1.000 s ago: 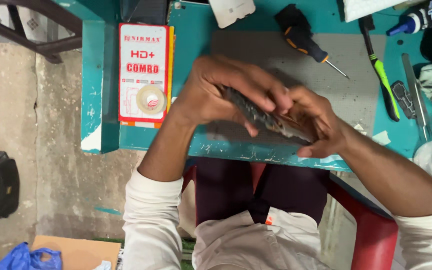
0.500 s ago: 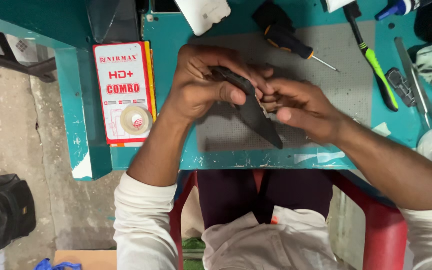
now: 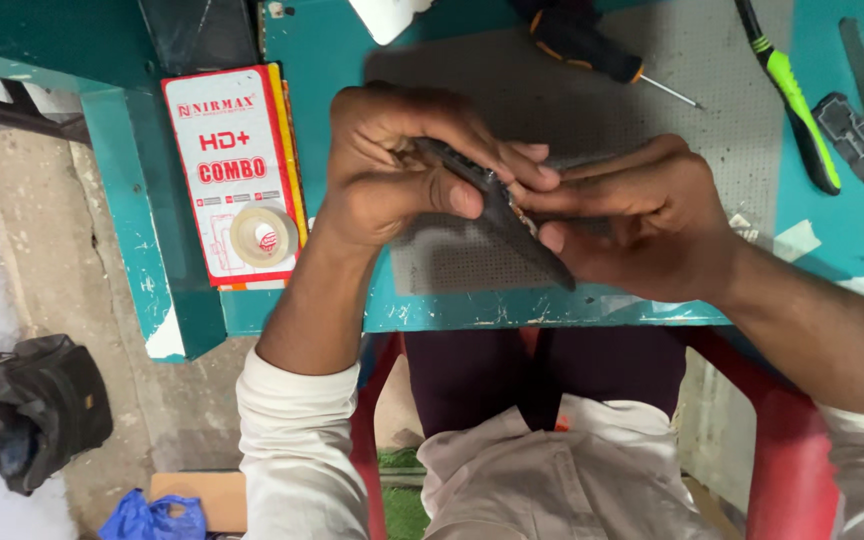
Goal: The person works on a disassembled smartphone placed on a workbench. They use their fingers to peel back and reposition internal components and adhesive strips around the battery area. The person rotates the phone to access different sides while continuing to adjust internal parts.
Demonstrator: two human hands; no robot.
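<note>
1. Above the desk's [image 3: 472, 312] near edge, both hands hold a dark, flat device [image 3: 512, 222], likely a phone, tilted on edge over the grey mat [image 3: 652, 110].
2. Left hand [image 3: 392, 165] is clenched around the device's far end, thumb pressed on its side and fingers curled over the top.
3. Right hand [image 3: 632, 215] grasps the near part, fingertips pinched at a small spot on the edge where the two hands meet.
4. What the fingertips work at is too small to tell; something pale shows at the seam.
5. Risk: the device hangs in the air on a narrow grip. If the pinch slips, it could drop onto the mat or past the near edge to the floor.
6. Risk: prying at the thin edge with bare fingers could bend or crack the part if the left hand twists against the right.
7. Farther along the mat's far edge lies a black and orange screwdriver [image 3: 592, 50], tip pointing right, well apart from the hands.
8. Toward the desk's right edge lie a green-handled tool [image 3: 797, 105] and a small grey tool [image 3: 849, 135] just beside it.
9. On the left part of the desk sits a red and white box [image 3: 222, 150] with a tape roll [image 3: 264, 236] resting on it.
10. Beyond the left edge, on the floor, lie a black bag [image 3: 37, 405] and a blue bag [image 3: 147, 518].
</note>
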